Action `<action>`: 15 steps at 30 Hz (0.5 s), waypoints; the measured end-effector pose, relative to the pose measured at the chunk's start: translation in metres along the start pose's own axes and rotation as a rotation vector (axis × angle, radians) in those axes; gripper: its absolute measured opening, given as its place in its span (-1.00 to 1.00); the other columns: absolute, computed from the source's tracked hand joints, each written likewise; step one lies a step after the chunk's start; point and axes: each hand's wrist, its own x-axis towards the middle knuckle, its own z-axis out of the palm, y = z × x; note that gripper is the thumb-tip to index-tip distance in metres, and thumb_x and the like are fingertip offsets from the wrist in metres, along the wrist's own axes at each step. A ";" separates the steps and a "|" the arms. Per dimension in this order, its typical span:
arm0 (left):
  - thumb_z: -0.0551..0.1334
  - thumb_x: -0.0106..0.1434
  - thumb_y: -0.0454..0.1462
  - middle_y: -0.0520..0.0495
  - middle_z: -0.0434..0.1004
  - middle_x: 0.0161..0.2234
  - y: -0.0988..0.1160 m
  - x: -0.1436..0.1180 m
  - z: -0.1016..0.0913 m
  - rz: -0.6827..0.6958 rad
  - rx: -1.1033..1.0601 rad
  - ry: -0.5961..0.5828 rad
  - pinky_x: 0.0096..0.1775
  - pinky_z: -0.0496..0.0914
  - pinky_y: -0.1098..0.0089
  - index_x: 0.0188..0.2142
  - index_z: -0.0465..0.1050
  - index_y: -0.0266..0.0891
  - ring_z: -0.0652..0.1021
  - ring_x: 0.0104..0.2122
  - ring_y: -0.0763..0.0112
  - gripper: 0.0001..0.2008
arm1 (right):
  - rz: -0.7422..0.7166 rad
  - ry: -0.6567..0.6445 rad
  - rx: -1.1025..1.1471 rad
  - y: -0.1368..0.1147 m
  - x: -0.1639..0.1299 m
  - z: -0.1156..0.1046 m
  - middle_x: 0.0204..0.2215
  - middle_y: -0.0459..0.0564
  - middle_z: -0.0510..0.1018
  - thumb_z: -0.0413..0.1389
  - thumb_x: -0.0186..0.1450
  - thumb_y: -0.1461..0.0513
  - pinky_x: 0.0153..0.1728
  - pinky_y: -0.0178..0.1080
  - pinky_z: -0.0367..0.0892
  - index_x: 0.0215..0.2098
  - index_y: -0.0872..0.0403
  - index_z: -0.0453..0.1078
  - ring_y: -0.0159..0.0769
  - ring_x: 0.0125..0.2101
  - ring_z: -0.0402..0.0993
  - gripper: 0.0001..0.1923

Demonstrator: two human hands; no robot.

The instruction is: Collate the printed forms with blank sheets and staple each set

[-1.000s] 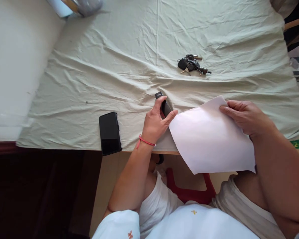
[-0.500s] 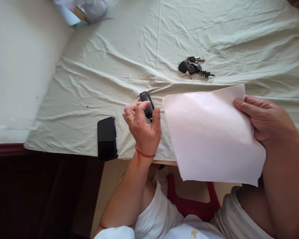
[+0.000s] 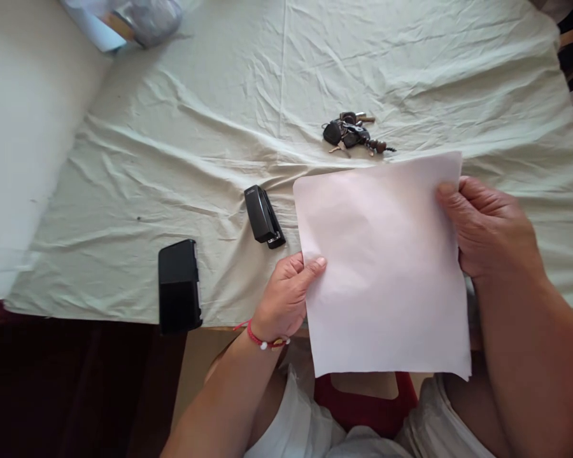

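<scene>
The left hand (image 3: 286, 296) pinches the left edge of a sheet of paper (image 3: 382, 267), with the thumb on top. A red string with a small bead is tied around that wrist. The right hand (image 3: 489, 229) grips the right edge of the same paper, up near its top corner, with the fingers curled over the edge. The paper is plain and pale pink-white. It is held between both hands, over the near edge of the counter (image 3: 219, 127), and its bottom part hangs past that edge, over the person's lap.

Just to the left of the paper, a small black stapler (image 3: 263, 216) lies on the wrinkled pale green cloth (image 3: 181, 159) that covers the counter. Further left, a black phone (image 3: 179, 285) lies at the near edge of the counter. A bunch of keys (image 3: 351, 132) lies just beyond the paper's top edge. In the far left corner sits something shiny and grey (image 3: 148, 18), too blurry to tell.
</scene>
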 end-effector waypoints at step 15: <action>0.47 0.11 -0.20 -0.20 0.74 -0.15 0.003 0.012 0.003 0.192 -0.056 0.118 0.06 0.57 0.08 -0.16 0.62 -0.29 0.68 -0.01 0.01 -0.68 | 0.138 -0.125 -0.362 0.000 0.003 -0.020 -0.32 -0.08 0.64 0.31 0.18 0.08 -0.51 -0.36 0.43 -0.15 0.01 0.63 -0.35 -0.44 0.51 -0.70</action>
